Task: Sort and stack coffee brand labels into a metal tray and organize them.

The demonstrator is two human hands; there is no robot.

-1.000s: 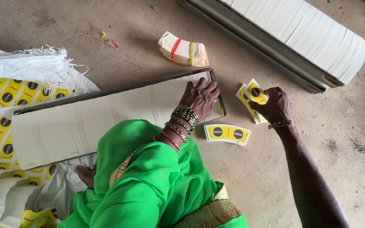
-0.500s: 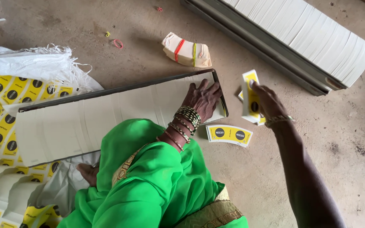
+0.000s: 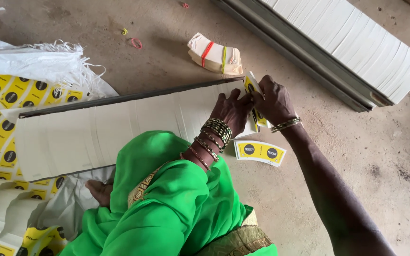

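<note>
The yellow paper cards with black round spots [image 3: 254,100] are in your hands, right at the end of the long row of white card sheets [image 3: 119,128] that stands in a dark tray [image 3: 129,97] on the floor. Your right hand [image 3: 274,99] is closed around the little bunch of cards, and your left hand [image 3: 233,111], the one with the shiny bangles, is pressed flat against the end of the row and touches the bunch too.

It looks like you are partway through. The tray is nearly full, and this bunch is at its last open end. One more small pile of yellow cards [image 3: 260,152] lies on the floor just beside your arm. A tied-up bundle of cards with red and green rubber bands [image 3: 216,55] sits a bit farther off. A big heap of yellow cards [image 3: 5,104] waits on the white woven sack [image 3: 34,59] to your left. So there seems to be plenty left to handle.
</note>
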